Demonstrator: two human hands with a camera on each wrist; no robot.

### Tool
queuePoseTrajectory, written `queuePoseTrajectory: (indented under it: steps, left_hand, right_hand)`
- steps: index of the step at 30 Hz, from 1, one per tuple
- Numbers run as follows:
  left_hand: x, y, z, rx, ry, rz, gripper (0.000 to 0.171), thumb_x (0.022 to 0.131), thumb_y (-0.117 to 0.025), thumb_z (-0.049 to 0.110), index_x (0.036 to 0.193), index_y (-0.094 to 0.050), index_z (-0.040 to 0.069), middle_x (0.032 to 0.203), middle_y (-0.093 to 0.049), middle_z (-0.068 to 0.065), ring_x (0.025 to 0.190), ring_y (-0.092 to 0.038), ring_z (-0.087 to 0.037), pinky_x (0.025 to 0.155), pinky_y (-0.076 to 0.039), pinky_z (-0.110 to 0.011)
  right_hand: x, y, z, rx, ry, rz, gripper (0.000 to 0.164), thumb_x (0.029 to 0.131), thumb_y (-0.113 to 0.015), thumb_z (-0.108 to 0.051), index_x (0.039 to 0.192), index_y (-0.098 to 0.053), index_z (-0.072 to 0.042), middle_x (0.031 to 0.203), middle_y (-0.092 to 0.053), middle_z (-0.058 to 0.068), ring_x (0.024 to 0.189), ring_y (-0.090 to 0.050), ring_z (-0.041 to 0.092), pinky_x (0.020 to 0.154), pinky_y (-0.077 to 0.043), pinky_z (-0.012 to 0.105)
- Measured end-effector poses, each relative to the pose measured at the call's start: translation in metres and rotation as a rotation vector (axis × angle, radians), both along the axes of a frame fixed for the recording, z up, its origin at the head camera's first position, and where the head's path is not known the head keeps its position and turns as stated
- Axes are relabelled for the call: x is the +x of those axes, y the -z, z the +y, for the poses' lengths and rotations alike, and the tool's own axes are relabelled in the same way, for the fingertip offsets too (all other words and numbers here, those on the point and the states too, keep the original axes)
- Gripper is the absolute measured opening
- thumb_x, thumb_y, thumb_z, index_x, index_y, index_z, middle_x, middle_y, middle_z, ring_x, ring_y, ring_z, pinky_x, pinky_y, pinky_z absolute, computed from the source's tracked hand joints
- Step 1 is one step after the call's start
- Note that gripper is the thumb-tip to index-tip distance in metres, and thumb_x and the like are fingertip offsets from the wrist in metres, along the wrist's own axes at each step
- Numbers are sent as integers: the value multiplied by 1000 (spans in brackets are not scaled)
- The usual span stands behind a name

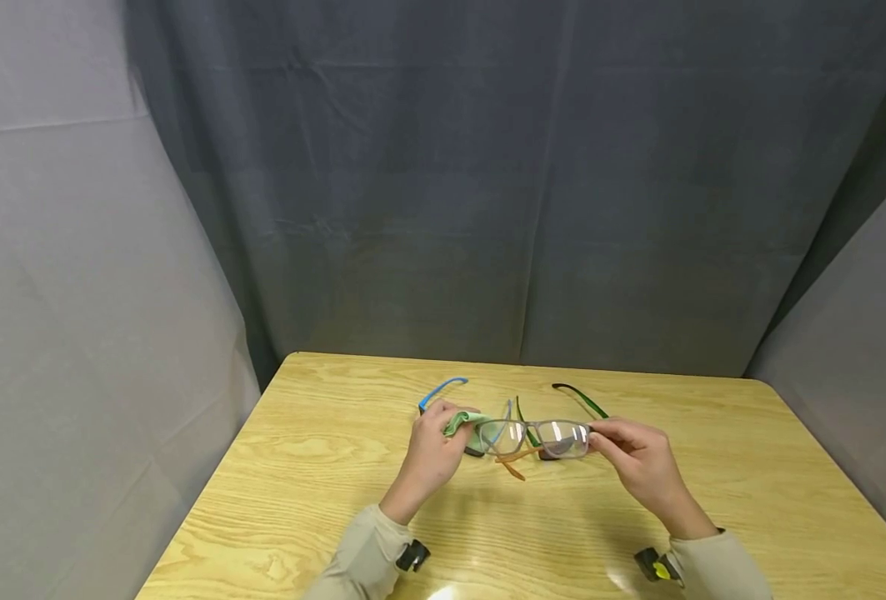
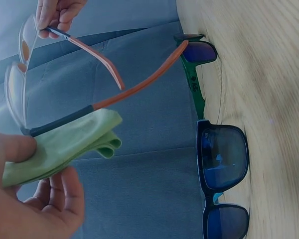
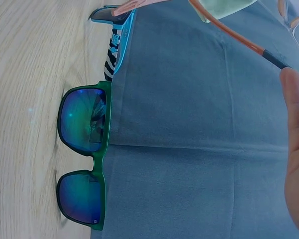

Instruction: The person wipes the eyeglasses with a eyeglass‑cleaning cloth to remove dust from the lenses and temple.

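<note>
By the thumb and fingers of the left hand [image 1: 433, 442], a green cloth [image 2: 65, 142] is pinched in folds against one end of a pair of clear glasses [image 1: 530, 423], low centre in the head view; whether the frame is gripped through it cannot be told. The other end is pinched near the hinge by the right hand [image 1: 645, 462], apparently so that the lenses are left uncovered. The orange temples [image 2: 139, 88] are unfolded.

Farther out, blue sunglasses [image 2: 224, 157] are seen at the lower right of the left wrist view, and green sunglasses [image 3: 84, 119] at the left of the right wrist view, both set on the wooden table [image 1: 262, 467]. In the head view, their fronts are partly blocked by the clear glasses and hands. The upper frame is filled by a dark curtain [image 1: 412, 208].
</note>
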State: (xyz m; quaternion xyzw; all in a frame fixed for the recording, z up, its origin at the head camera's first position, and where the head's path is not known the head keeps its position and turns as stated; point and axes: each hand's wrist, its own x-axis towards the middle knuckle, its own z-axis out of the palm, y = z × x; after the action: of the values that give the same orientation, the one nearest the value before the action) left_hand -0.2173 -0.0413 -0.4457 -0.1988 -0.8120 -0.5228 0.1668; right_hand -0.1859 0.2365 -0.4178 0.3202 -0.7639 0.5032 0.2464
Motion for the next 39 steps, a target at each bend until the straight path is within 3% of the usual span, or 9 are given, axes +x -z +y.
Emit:
queuePoseTrajectory:
  steps: [6,10,19,24,28,30,32,36,39]
  left_hand:
    - [1,0,-1,2,15,-33,14,91,-60,13,97,-72,9,88,-58,3,78,-52,-11,67,-46,-26]
    - [2,1,-1,11,50,-90,15,94,-57,14,98,-70,8,88,-65,2,79,-59,-9,69,-50,-24]
    - [0,5,-2,194,185,-368,24,99,-50,17,105,-65,-1,78,-66,-5,62,-60,-14,61,-55,-32]
    - [11,-12,0,253,199,-427,24,100,-46,12,104,-62,-6,77,-66,-9,63,-62,-18,63,-56,-36]
    - [20,-27,0,280,197,-477,25,100,-45,13,104,-61,-7,77,-65,-10,63,-61,-15,65,-56,-34]
    - [21,-29,0,301,206,-502,26,101,-44,14,106,-60,-7,78,-65,-10,63,-61,-13,66,-56,-32]
    - [18,-26,0,322,219,-522,27,101,-44,14,108,-59,-7,79,-65,-11,64,-61,-13,66,-56,-32]
    - [9,-11,-1,372,241,-530,29,100,-46,17,112,-59,-6,81,-65,-9,66,-62,-13,66,-56,-31]
    - [2,-3,-2,396,247,-531,28,98,-50,17,114,-59,-5,83,-65,-9,65,-62,-12,66,-56,-29]
  right_hand:
    - [-10,18,7,-2,14,22,28,74,-60,28,95,-67,10,84,-67,17,73,-66,9,62,-54,21]
    - [-12,21,10,30,58,42,27,76,-63,23,96,-68,6,86,-69,9,73,-65,5,60,-54,21]
    - [-11,22,9,37,57,91,30,72,-63,26,94,-69,8,85,-69,11,69,-63,7,57,-50,16]
    - [-13,23,9,82,90,191,31,69,-67,24,92,-71,4,84,-69,10,69,-62,5,55,-47,13]
    - [-19,27,10,98,61,308,12,83,-68,2,93,-72,5,87,-70,14,76,-64,5,60,-48,11]
    - [-22,29,10,97,37,348,21,88,-64,-12,93,-72,7,87,-69,15,80,-66,6,64,-50,11]
    - [-23,30,10,96,21,375,31,90,-61,-21,93,-71,8,87,-69,17,84,-66,6,68,-50,11]
    - [-24,27,9,96,4,405,32,89,-62,-21,92,-72,9,88,-68,19,89,-65,6,73,-50,12]
    - [-18,16,4,102,6,416,33,89,-61,-22,90,-72,10,84,-68,19,83,-65,7,69,-50,11]
